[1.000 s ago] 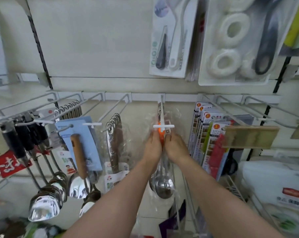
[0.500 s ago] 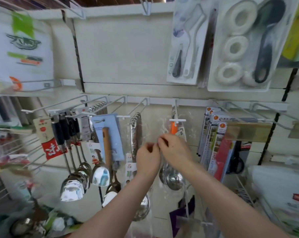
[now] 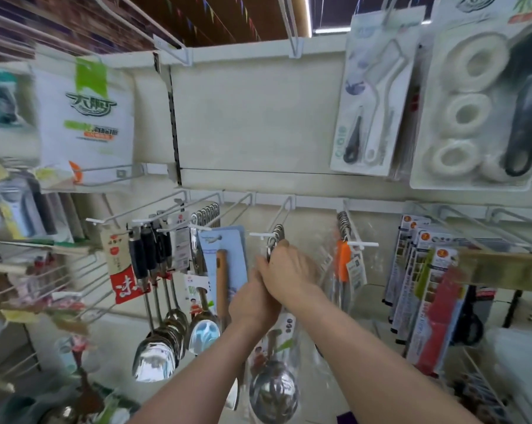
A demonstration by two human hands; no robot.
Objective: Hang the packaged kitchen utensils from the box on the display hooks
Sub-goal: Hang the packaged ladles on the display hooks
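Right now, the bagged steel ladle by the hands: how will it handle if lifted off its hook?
Likely bottom-heavy: the bagged ladle has a large steel bowl hanging low, so it may swing. Steel, so probably stiff and not fragile. Its clear bag looks glossy and loose, so probably slippery to pinch.

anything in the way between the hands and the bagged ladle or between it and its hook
Nothing visible does. The right hand is at the top of the clear-bagged steel ladle, close beside the white wire hook, with the left hand just below. Only other ladle handle loops hang on that hook.
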